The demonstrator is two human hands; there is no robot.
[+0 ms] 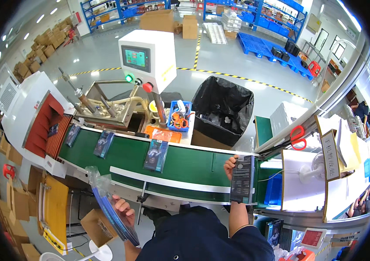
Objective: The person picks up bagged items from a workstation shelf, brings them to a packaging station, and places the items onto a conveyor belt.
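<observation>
My left hand (pixel 124 209) is closed round a small stack of flat blue boxes (pixel 106 205) in loose clear film, held on edge in front of the conveyor. Over the right part of the green belt (pixel 189 163), my right hand (pixel 229 167) grips a dark flat box (pixel 242 179) in clear film, its printed back facing up. Part of that hand is hidden behind the box. Three wrapped boxes lie spaced along the belt: one near the middle (pixel 156 155), one farther left (pixel 104 144) and one close to the tunnel (pixel 72 135).
At the belt's left end stands a white shrink tunnel (pixel 30 117) with red curtain strips. Beyond the belt are a control box (pixel 148 56), a blue tray (pixel 179 124) with orange scissors, and a black-lined bin (pixel 222 108). A white fan (pixel 317 167) stands at right.
</observation>
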